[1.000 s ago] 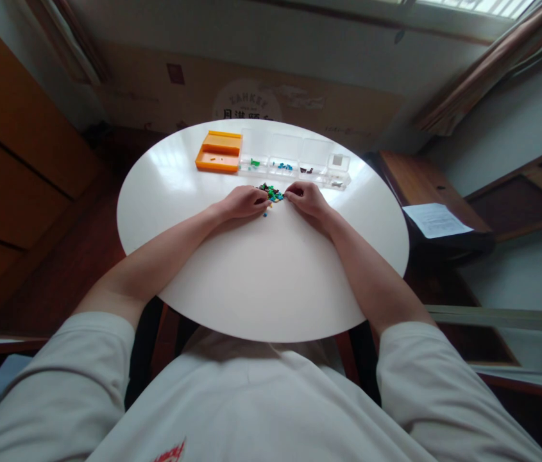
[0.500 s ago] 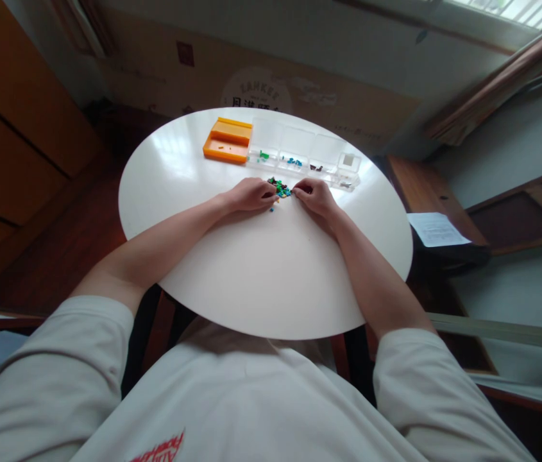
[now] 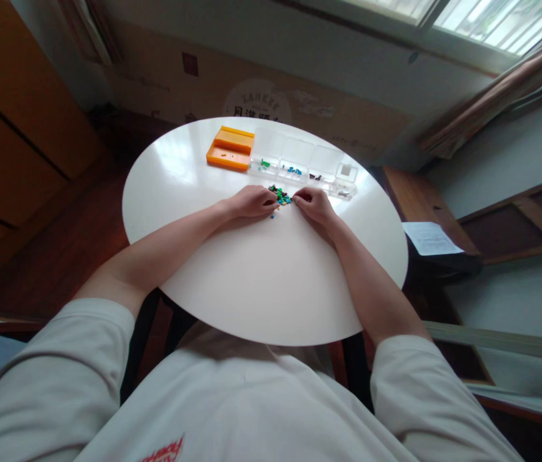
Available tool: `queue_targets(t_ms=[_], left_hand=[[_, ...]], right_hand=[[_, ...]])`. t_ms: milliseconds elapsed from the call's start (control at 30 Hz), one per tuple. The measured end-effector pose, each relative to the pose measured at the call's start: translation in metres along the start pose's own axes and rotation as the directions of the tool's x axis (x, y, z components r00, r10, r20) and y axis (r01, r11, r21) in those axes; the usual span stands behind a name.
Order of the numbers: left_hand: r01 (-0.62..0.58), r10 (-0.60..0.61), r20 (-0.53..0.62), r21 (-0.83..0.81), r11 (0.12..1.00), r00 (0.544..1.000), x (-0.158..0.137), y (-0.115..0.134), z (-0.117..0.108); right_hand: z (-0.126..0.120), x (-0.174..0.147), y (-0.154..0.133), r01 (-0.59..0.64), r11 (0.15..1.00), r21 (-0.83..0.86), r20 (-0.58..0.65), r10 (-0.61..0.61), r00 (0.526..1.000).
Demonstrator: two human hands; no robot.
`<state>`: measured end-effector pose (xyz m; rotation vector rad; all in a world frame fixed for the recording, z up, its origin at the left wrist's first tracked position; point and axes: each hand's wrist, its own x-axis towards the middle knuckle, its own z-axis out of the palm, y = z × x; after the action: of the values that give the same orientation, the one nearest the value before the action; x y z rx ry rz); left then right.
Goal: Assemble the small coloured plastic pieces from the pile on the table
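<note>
A small heap of tiny coloured pieces [image 3: 281,195], green, blue, dark and a few orange, lies on the white oval table [image 3: 261,276]. My left hand [image 3: 254,201] rests at the heap's left side, fingers curled inward and pressed together; whatever they hold is too small to make out. On the other side my right hand [image 3: 313,202] touches the heap's right edge with thumb and forefinger pinched. Anything between those fingertips is hidden. One loose blue piece [image 3: 272,217] sits just in front of the heap.
Behind the hands stands an orange tray [image 3: 230,149] with a couple of small bits in it. To its right runs a row of clear lidded compartments [image 3: 294,168] holding green, blue and dark pieces. A paper sheet [image 3: 431,239] lies on a wooden desk at the right.
The whole view has shifted slightly, so the table sits a little lower. Both hands stay at the heap, with hardly any movement against it.
</note>
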<state>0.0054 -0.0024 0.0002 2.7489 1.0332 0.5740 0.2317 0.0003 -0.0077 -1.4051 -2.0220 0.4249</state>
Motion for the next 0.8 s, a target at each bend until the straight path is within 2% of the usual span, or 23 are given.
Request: queue_targets(t_ms=[800], left_hand=[[0.002,-0.002,-0.015,0.007,1.000,1.000,-0.0008,-0.0006,0.0002]], right_hand=[[0.0009,0.0013,0.0030,0.023,0.999,0.037,-0.004,-0.023,1.000]])
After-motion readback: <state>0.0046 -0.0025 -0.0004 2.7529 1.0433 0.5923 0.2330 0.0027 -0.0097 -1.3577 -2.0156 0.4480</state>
